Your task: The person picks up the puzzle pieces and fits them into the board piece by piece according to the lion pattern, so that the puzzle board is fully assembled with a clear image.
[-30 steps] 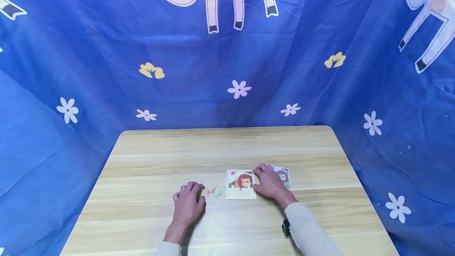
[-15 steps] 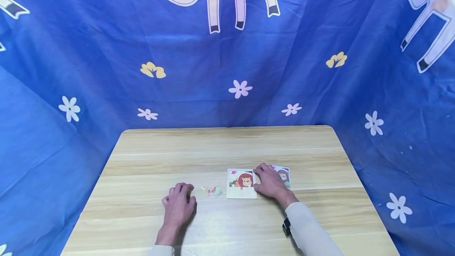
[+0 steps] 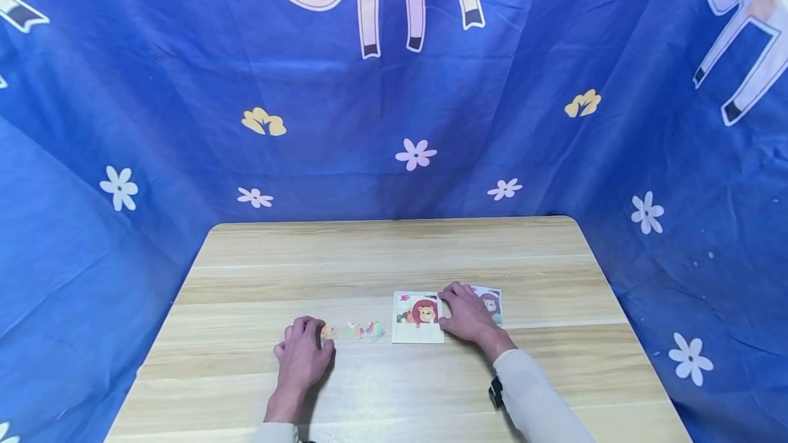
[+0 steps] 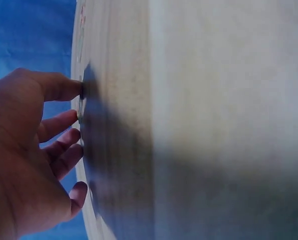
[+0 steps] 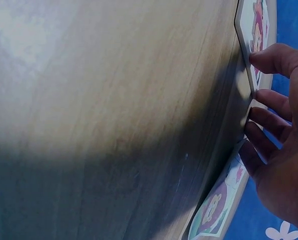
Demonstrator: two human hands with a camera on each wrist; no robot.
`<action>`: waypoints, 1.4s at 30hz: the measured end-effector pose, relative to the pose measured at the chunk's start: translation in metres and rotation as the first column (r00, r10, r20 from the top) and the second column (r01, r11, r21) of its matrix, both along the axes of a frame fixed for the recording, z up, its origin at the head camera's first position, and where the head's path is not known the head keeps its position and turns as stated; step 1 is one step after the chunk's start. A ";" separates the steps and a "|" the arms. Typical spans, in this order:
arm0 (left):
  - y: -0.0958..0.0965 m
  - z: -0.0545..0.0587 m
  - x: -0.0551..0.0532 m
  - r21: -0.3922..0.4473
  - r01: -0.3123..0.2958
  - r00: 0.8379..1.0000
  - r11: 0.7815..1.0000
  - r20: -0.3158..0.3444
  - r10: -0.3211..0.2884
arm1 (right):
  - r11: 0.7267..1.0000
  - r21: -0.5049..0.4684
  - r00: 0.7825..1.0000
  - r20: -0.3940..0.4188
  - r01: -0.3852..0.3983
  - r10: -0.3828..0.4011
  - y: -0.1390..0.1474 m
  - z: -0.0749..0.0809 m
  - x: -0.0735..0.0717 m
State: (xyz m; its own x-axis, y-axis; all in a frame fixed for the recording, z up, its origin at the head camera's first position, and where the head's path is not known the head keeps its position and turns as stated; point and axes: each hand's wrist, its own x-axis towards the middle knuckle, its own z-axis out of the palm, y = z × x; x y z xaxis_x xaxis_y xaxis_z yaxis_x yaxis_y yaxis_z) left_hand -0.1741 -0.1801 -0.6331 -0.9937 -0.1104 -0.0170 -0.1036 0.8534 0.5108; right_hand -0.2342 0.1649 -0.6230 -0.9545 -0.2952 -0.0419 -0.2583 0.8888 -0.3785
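Note:
A white-framed puzzle board [image 3: 418, 336] with a lion picture in its upper half lies mid-table. My right hand [image 3: 466, 316] holds its right edge between thumb and fingertips; in the right wrist view the thumb rests at the frame's edge. To the board's left, my left hand [image 3: 300, 354] pinches a small orange puzzle piece [image 3: 328, 331] on the tabletop, thumb on the near side and fingertips on the far side. Two other puzzle pieces, one pale [image 3: 355, 331] and one green and red [image 3: 375, 329], lie between that piece and the board.
A lion picture card [image 3: 490, 304] lies right of the board, partly covered by my right hand. The wooden table [image 3: 394, 251] has its far edge against a blue curtain [image 3: 345, 101] with printed flowers and animals, which also hangs at both sides.
My left hand has moved left, away from the pale and green-red pieces, and the orange piece now shows at its fingertips. The right hand and the board have stayed put.

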 end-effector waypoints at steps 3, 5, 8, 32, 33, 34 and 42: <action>0.000 0.000 -0.001 -0.003 -0.002 1.000 1.000 -0.008 0.002 | 1.000 0.000 1.000 -0.007 -0.004 0.004 0.000 -0.001 -0.001; 0.000 0.000 -0.001 -0.003 0.003 1.000 1.000 -0.017 -0.003 | 1.000 0.006 1.000 -0.007 -0.006 0.006 0.000 -0.001 -0.001; 0.000 0.000 -0.001 0.013 0.012 1.000 1.000 -0.026 -0.012 | 1.000 0.009 1.000 -0.010 -0.007 0.007 0.000 -0.001 -0.001; 0.031 0.009 0.002 0.190 0.097 0.992 0.977 -0.102 -0.079 | 1.000 -0.015 1.000 -0.016 -0.004 0.004 0.002 0.000 0.001; 0.033 0.009 0.002 0.195 0.098 0.992 0.976 -0.094 -0.080 | 1.000 -0.017 1.000 -0.016 -0.005 0.005 0.002 0.000 0.001; 0.034 0.009 0.001 0.196 0.101 0.992 0.975 -0.090 -0.084 | 1.000 -0.014 1.000 -0.014 -0.005 0.005 0.002 0.000 0.001; 0.046 0.008 -0.001 0.210 0.131 0.988 0.969 -0.109 -0.110 | 1.000 -0.008 1.000 -0.024 -0.008 0.007 0.002 0.000 0.001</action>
State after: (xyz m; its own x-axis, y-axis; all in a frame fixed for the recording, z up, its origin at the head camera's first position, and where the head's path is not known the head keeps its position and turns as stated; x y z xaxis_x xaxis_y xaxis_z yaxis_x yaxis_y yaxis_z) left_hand -0.1753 -0.1337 -0.6252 -0.9976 0.0057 0.0689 0.0516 0.7253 0.6865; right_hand -0.2327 0.1671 -0.6229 -0.9530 -0.3027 -0.0161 -0.2743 0.8836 -0.3795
